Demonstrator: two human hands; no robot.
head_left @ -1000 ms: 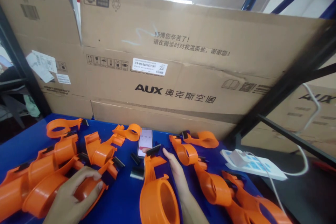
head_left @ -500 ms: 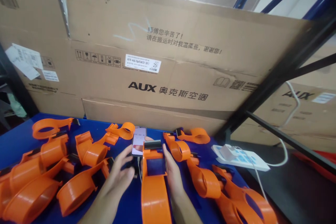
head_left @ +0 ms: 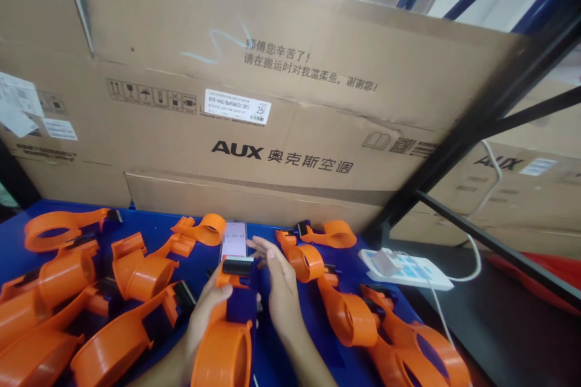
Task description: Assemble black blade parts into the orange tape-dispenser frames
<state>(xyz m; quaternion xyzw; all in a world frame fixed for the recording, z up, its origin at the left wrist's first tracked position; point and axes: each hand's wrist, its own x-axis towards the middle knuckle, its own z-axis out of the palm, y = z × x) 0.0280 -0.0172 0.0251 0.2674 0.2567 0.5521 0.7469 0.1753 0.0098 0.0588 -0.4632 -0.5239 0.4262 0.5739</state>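
An orange plastic part [head_left: 224,338] with a round ring end and a forked arm lies on the blue table in front of me. A small black piece [head_left: 237,266] sits at the tip of its fork. My left hand [head_left: 206,308] is closed round the fork's left arm. My right hand [head_left: 279,287] lies along the fork's right side, with its fingers curled in toward the black piece. Just beyond the black piece lies a phone [head_left: 235,240] with its screen lit.
Several more orange parts lie on the blue table [head_left: 158,230], left [head_left: 54,281] and right [head_left: 349,314]. A white power strip [head_left: 411,269] with a cable sits at the right. Large AUX cardboard boxes [head_left: 281,133] wall the back; a dark metal rack brace [head_left: 458,133] slants at right.
My left hand left the orange part at the left and crossed to the middle part, closing on its fork. My right hand slid up toward the black piece. The view shifted right.
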